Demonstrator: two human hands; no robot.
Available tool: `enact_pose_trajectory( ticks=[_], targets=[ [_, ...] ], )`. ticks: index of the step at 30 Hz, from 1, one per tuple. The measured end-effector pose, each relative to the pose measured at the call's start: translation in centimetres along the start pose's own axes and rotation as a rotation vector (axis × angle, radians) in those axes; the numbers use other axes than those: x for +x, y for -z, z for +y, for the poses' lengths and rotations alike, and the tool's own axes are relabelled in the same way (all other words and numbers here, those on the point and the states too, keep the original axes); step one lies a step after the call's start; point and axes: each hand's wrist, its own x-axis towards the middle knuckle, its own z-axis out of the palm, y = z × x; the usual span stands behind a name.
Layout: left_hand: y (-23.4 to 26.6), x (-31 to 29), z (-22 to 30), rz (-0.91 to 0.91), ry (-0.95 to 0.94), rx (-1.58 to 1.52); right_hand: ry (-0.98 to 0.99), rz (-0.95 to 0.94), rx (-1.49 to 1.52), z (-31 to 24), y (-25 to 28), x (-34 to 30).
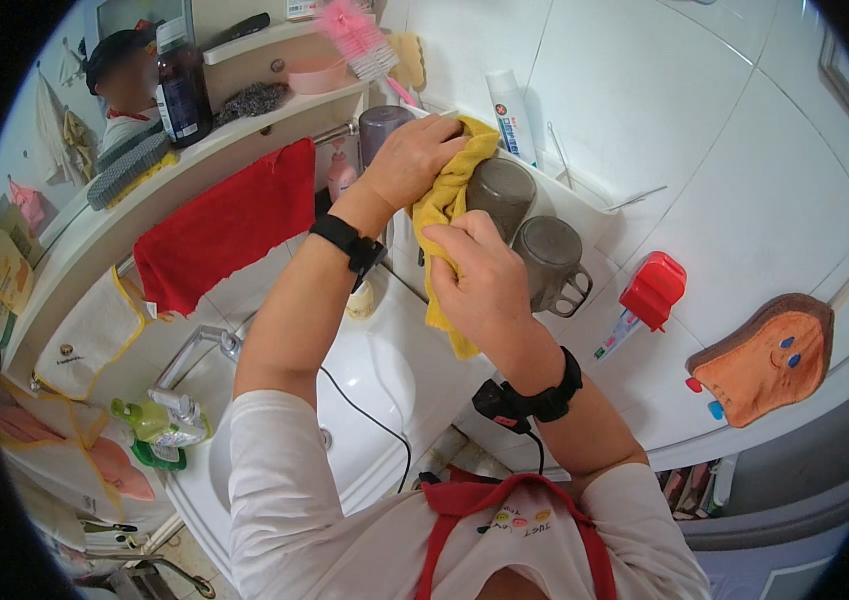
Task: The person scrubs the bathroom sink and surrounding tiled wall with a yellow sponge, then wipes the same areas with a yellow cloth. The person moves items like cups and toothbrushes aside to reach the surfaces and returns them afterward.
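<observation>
A yellow cloth (pixel 453 185) hangs bunched and creased in front of a white wall rack. My left hand (pixel 413 158) has its fingers closed around the upper part of the cloth, by the rack's edge. Lower down, my right hand (pixel 485 285) is closed on the cloth, whose tail (pixel 455 335) drops below it over the sink. Right beside the cloth are two upturned translucent brown mugs, one (pixel 502 192) close to my right fingers and the other (pixel 551 255) with its handle showing. A purplish cup (pixel 383 128) stands behind my left wrist. My left fingertips are partly hidden by the cloth.
Below my arms is a white sink (pixel 365 360) with a faucet (pixel 207 345). A red cloth (pixel 235 225) hangs from the left shelf, which holds a dark bottle (pixel 182 85). A toothpaste tube (pixel 511 115) stands on the rack; a red holder (pixel 655 288) is on the tiles.
</observation>
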Motion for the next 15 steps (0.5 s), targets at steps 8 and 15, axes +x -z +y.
enact_pose_trajectory(
  ticks=[8, 15],
  targets=[
    [0.2, 0.9, -0.8, -0.089, 0.025, 0.216, 0.026, 0.01, 0.008, 0.1, -0.6, 0.3],
    [-0.3, 1.1, -1.9, -0.194, 0.225, 0.514, 0.01, 0.024, -0.033, 0.4, -1.9, 0.8]
  ],
)
